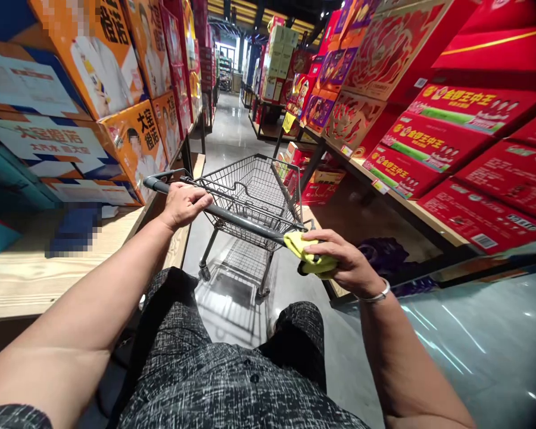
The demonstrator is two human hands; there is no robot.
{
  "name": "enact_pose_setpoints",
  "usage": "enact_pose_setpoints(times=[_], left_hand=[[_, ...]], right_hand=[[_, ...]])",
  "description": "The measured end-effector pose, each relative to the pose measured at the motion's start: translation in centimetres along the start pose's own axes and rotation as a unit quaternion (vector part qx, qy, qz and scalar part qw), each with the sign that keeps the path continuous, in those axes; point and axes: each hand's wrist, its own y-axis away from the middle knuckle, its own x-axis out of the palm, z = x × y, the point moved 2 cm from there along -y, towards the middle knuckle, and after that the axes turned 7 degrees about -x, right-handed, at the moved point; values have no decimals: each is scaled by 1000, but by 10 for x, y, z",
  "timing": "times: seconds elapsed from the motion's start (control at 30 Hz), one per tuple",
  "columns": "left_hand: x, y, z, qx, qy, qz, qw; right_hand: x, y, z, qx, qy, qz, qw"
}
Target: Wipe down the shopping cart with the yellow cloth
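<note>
In front of me stands a wire shopping cart whose basket shows bare mesh. My left hand is closed around the left part of its dark handlebar. At the bar's right end, my right hand grips a bunched yellow-green cloth. The cloth touches the end of the handlebar, and part of it is hidden under my fingers. A light bracelet circles my right wrist.
Orange and blue cartons are stacked on a wooden shelf close on the left. Red gift boxes fill the shelving on the right. Between them a shiny grey aisle floor runs ahead. A purple bundle lies under the right shelf.
</note>
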Motion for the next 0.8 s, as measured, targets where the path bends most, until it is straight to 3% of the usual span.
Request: enact_pose_setpoints(times=[0.2, 0.3, 0.37, 0.43, 0.57, 0.63, 0.7, 0.8], left_hand=[[-2, -19, 26, -55, -10, -32, 998], [3, -16, 20, -70, -8, -65, 995], [12, -6, -1, -81, 1, -91, 993], [27, 9, -38, -69, 3, -102, 992], [71, 46, -132, 83, 59, 56, 993], [87, 59, -164, 132, 83, 113, 981], [95, 65, -175, 138, 86, 114, 980], [95, 65, -169, 142, 92, 120, 978]], right_hand=[[18, -25, -51, 7, -107, -83, 991], [22, -36, -78, 22, -96, -129, 987], [23, -40, -98, 38, -72, -173, 982], [25, -43, -119, 77, -62, -227, 969], [33, -41, -153, 226, -148, -292, 917], [39, -38, -159, 264, -194, -294, 898], [44, -35, -160, 259, -213, -296, 894], [52, -31, -157, 231, -210, -318, 895]])
